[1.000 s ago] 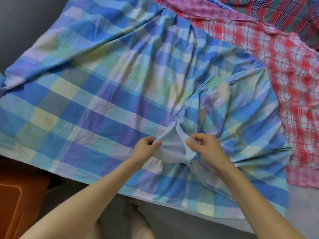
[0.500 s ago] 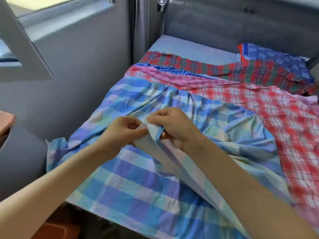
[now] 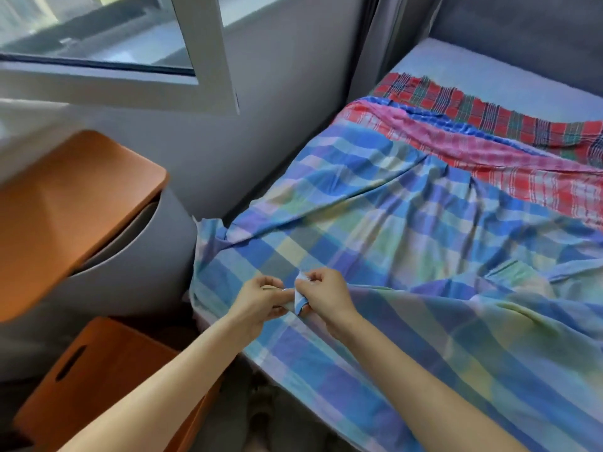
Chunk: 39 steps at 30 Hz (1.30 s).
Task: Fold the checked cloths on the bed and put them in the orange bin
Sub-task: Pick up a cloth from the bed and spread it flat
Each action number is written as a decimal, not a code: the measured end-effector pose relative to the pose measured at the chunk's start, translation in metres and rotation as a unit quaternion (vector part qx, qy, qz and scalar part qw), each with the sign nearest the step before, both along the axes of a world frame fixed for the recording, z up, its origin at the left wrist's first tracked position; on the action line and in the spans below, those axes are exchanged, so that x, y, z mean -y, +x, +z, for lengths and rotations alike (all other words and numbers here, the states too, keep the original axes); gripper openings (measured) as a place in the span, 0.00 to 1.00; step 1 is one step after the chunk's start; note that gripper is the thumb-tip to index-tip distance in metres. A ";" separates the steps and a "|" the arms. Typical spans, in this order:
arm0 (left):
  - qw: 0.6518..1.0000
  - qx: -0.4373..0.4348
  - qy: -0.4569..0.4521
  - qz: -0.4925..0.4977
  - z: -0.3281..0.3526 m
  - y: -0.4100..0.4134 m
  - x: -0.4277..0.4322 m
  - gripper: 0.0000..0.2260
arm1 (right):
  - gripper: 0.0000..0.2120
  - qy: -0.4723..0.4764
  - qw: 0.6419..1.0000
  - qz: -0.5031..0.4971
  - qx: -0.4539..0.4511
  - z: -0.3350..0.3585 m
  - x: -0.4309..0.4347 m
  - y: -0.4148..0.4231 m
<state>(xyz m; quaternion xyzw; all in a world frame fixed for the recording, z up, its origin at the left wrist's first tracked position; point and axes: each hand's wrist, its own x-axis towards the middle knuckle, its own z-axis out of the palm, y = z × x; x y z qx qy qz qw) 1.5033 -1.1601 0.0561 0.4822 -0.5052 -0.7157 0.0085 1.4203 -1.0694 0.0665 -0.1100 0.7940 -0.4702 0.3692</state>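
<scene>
A large blue, green and yellow checked cloth (image 3: 408, 230) lies spread over the near part of the bed. My left hand (image 3: 261, 298) and my right hand (image 3: 321, 293) pinch one corner of it together, close to the bed's left edge. A fold of the same cloth trails from that corner under my right forearm toward the lower right. Behind it lie a red and pink checked cloth (image 3: 509, 164) and a red and green checked cloth (image 3: 483, 109). The orange bin (image 3: 98, 380) stands on the floor at the lower left, its handle slot facing me.
A grey bedside unit with an orange top (image 3: 75, 203) stands left of the bed, right above the bin. A window (image 3: 98, 37) and grey wall are behind it. The grey headboard (image 3: 522, 24) and pale blue sheet (image 3: 473, 70) lie at the far end.
My hands have carried the pinched corner leftward and down to the bed's left edge. My view has swung left, bringing the bin and bedside unit into sight.
</scene>
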 end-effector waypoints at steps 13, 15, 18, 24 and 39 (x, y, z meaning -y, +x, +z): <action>0.992 -0.004 0.113 0.062 -0.064 -0.011 0.065 0.12 | 0.20 0.144 0.905 0.257 -0.306 -0.061 0.050 0.005; 0.990 -0.019 0.125 0.062 -0.070 -0.014 0.076 0.11 | 0.15 0.123 0.920 0.232 -0.293 -0.067 0.060 0.002; 0.994 0.058 -0.022 0.085 -0.101 -0.010 0.112 0.07 | 0.06 0.119 0.935 0.192 -0.273 -0.077 0.069 -0.005; 0.890 0.380 -0.249 0.039 -0.208 0.026 0.205 0.13 | 0.18 0.234 0.935 0.185 -0.194 -0.120 0.085 -0.017; 0.940 0.187 -0.284 0.001 -0.239 0.029 0.204 0.07 | 0.03 0.192 0.977 0.073 -0.051 -0.159 0.077 -0.043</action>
